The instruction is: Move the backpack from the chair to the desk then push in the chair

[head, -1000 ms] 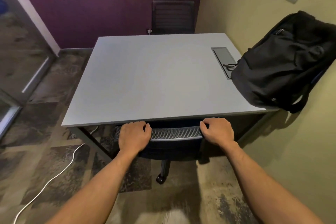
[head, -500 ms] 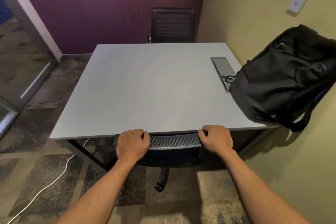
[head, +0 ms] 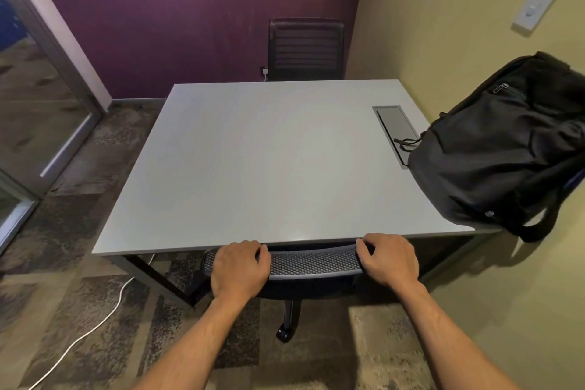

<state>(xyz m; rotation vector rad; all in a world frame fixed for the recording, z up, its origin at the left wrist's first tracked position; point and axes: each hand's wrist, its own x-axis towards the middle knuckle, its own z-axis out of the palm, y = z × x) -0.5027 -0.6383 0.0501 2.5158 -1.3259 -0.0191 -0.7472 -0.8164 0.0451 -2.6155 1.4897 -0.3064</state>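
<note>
The black backpack (head: 500, 155) stands on the right end of the grey desk (head: 269, 168), leaning on the yellow wall, with one strap hanging over the desk's corner. The black mesh-backed chair (head: 311, 261) is under the desk's near edge; only its backrest top, stem and one caster show. My left hand (head: 239, 267) grips the left end of the backrest top. My right hand (head: 391, 258) grips its right end.
A second black chair (head: 305, 49) stands behind the desk against the purple wall. A cable hatch (head: 392, 130) is set in the desk top by the backpack. A white cable (head: 95, 323) trails over the carpet at left. A glass partition (head: 34, 98) lines the left side.
The chair's backrest has come up against the desk's near edge, with both hands still on it. My view has tilted up and the desk looks slightly farther off.
</note>
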